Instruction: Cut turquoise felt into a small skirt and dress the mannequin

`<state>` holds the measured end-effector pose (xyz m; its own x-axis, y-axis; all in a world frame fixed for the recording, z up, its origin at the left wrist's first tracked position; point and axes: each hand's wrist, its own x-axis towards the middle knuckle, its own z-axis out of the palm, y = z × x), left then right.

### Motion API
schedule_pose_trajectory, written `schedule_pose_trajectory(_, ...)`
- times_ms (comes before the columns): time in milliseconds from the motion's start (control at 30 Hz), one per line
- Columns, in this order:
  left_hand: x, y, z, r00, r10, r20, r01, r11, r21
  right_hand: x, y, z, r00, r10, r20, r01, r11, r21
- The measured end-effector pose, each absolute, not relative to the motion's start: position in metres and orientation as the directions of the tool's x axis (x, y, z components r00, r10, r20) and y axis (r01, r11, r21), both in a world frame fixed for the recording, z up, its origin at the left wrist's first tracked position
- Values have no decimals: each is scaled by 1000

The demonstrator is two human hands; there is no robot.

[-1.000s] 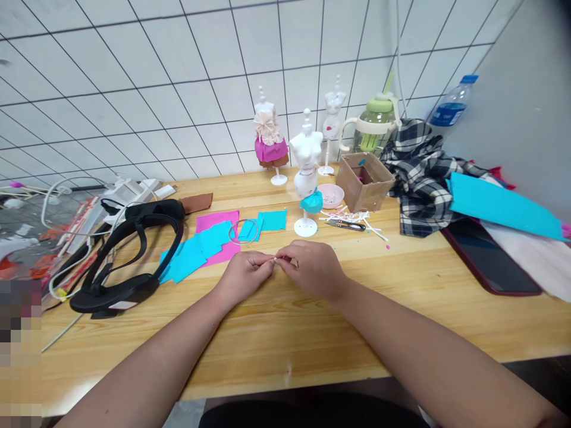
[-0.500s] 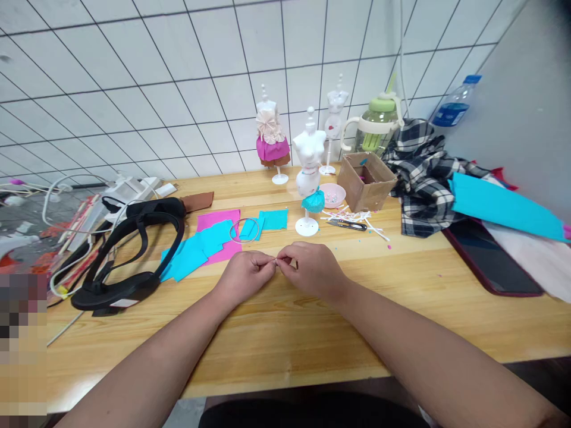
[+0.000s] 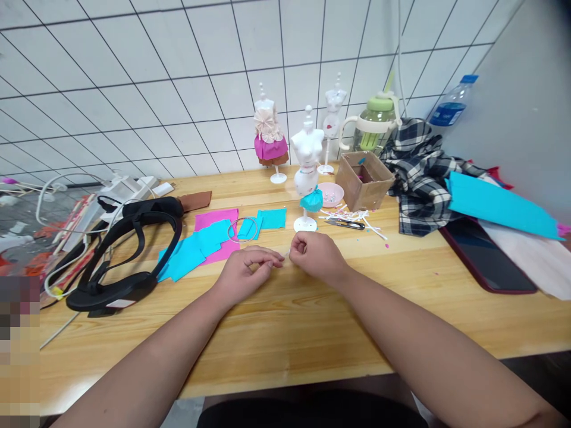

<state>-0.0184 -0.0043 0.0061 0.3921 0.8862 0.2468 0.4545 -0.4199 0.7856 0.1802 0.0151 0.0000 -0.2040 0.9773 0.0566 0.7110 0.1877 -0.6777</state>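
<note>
My left hand (image 3: 247, 270) rests over the front middle of the table, fingers loosely stretched and thumb a little apart, with nothing visible in its grasp. Just to its right, my right hand (image 3: 316, 254) is closed in a pinch. A tiny whitish bit shows at its fingertips, too small to name. Behind the hands stands a white mini dress form (image 3: 307, 145) on a round base, with turquoise crepe paper (image 3: 311, 201) gathered round its lower part. Turquoise paper pieces (image 3: 190, 255) and a thin hoop (image 3: 242, 239) lie over a magenta sheet (image 3: 217, 255), left of the hands.
Thread snips (image 3: 345, 224) lie by white paper strips (image 3: 375, 226), near a pink dish (image 3: 331, 195) and a cardboard box (image 3: 364, 181). Two more dress forms stand behind. A black headset strap (image 3: 134, 255) sits at left; a phone (image 3: 491, 261) and checked cloth (image 3: 419, 178) at right.
My hands, whose fingertips met before, have drawn slightly apart. The right hand has turned and moved right; the left fingers have straightened and loosened.
</note>
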Motion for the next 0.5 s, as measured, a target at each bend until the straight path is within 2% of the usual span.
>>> schedule_pose_trajectory(133,-24,-4,3,434,874,219,282,-362,889,194,25,4,-169,984,-63,806,101,-584)
schedule_pose_trajectory(300,-27,-2,2,334,924,188,104,-234,967,216,36,15,-66,996,-67,911,33,-412)
schedule_pose_trajectory(433,-29,2,1,254,960,123,114,-156,981,249,48,26,23,973,-231,965,-82,-250)
schedule_pose_trajectory(500,-29,4,0,236,968,86,162,-127,979,267,54,30,103,967,-231,963,-156,-221)
